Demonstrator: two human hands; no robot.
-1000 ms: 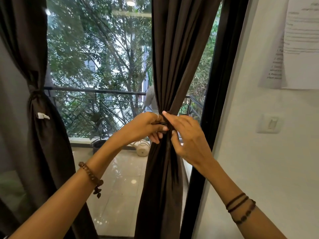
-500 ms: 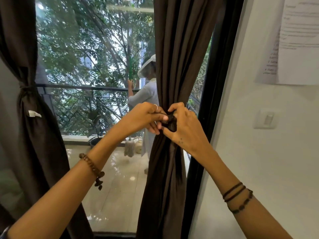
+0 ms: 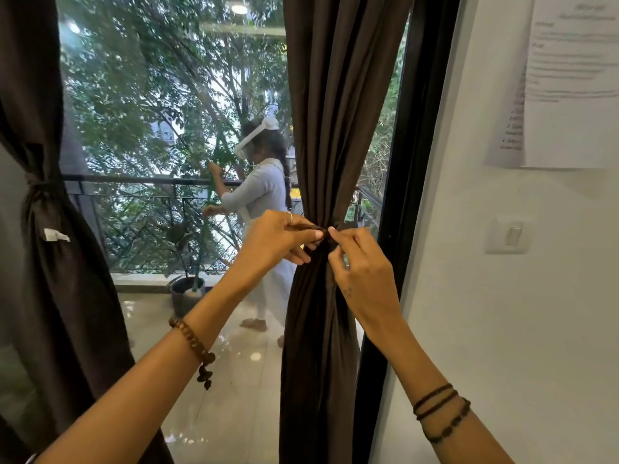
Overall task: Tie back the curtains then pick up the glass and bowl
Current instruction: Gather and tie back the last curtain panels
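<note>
Both hands have shifted from bunching to pulling apart: left hand [image 3: 279,241] and right hand [image 3: 360,262] each pinch a tie-back [image 3: 324,233] end around the right curtain [image 3: 335,128], tightening curtain 2's knot. Glass and bowl unseen.

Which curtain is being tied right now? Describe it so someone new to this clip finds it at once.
Start at the big window onto the balcony. Two dark brown curtains hang there; take the right curtain beside the black frame. Unlike the left curtain, already tied and bearing a white tag, this one has the left hand and right hand pinching its tie at the gathered waist.
</note>
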